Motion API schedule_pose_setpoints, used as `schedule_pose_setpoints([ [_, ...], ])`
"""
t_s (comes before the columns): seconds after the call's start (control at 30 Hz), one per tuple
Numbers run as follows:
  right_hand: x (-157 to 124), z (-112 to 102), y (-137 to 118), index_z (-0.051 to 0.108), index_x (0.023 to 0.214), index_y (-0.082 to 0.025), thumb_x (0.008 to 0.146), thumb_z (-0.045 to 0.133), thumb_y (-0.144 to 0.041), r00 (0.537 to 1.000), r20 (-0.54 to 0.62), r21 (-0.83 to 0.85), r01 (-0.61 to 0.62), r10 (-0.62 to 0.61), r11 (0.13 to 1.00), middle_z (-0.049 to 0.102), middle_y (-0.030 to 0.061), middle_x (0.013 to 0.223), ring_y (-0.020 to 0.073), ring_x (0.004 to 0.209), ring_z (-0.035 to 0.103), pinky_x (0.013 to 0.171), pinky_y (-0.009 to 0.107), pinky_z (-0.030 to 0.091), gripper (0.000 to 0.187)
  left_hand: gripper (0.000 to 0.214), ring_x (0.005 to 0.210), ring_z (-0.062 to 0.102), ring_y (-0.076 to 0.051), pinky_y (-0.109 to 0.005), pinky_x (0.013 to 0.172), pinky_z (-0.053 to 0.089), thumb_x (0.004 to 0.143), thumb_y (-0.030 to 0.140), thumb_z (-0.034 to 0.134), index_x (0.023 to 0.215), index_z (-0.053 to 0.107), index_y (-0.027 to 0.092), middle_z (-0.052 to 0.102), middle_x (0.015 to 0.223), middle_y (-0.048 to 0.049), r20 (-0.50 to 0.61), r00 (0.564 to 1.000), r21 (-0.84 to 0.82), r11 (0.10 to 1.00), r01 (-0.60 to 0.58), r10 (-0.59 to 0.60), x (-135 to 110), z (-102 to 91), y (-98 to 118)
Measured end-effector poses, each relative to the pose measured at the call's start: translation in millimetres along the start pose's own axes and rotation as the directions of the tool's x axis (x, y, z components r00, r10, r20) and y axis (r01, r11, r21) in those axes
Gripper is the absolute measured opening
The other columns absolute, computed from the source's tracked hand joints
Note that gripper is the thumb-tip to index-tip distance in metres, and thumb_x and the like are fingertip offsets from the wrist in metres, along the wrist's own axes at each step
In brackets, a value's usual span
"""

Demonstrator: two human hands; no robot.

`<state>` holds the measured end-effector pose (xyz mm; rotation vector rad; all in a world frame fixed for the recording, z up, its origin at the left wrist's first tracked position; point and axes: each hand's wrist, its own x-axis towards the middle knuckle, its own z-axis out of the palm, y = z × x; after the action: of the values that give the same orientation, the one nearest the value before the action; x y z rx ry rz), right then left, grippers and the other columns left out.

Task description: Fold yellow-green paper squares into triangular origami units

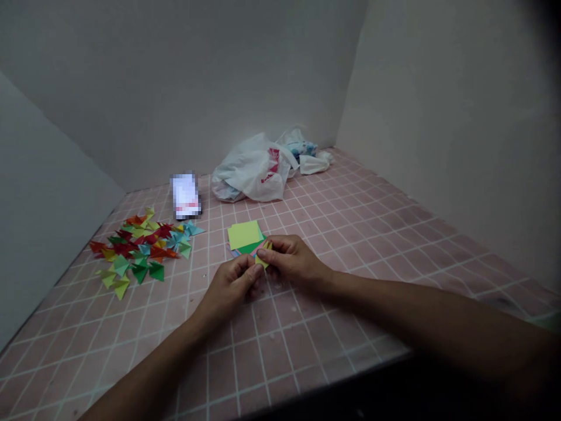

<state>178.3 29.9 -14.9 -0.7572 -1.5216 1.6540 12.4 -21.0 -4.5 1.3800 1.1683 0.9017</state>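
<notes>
Both of my hands meet over the pink tiled counter (333, 234) and pinch a small folded yellow paper piece (264, 256) between their fingertips. My left hand (231, 286) grips it from the near left, my right hand (290, 259) from the right. Just behind the piece lies a small stack of square coloured papers (244, 235) with a yellow-green sheet on top.
A spread of several folded paper triangles (140, 248) in red, green, yellow and blue lies at the left. A white plastic bag (252, 171) and crumpled wrappers (307, 155) sit at the back corner. A blurred white packet (185, 196) stands beside them. Grey walls close three sides.
</notes>
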Motion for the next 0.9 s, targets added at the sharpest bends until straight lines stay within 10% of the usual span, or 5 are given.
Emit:
schedule_pose_setpoints([
  [0.17, -1.8, 3.8, -0.8, 0.057, 0.070, -0.017, 0.087, 0.064, -0.042, 0.998, -0.060, 0.044, 0.001, 0.002, 0.999, 0.054, -0.0043, 0.055, 0.0072, 0.048, 0.048, 0.046, 0.021, 0.035, 0.031, 0.039, 0.046, 0.042, -0.011, -0.025, 0.048, 0.033, 0.092, 0.049, 0.051, 0.066, 0.049, 0.020, 0.047, 0.053, 0.0041, -0.060, 0.997, 0.137, 0.990, -0.035, 0.044, -1.1, 2.3, -1.7],
  [0.9, 1.1, 2.5, 0.7, 0.052, 0.070, -0.017, 0.083, 0.070, -0.036, 0.985, 0.159, 0.113, -0.081, 0.063, 0.990, 0.063, -0.0025, 0.061, 0.0070, 0.050, 0.055, 0.048, 0.020, 0.041, 0.029, 0.024, 0.060, 0.057, -0.012, -0.025, 0.060, 0.045, 0.083, 0.040, 0.070, 0.079, 0.061, 0.018, 0.061, 0.069, 0.0010, -0.167, 0.986, -0.265, 0.964, -0.037, -0.008, -0.6, -2.3, -4.1],
])
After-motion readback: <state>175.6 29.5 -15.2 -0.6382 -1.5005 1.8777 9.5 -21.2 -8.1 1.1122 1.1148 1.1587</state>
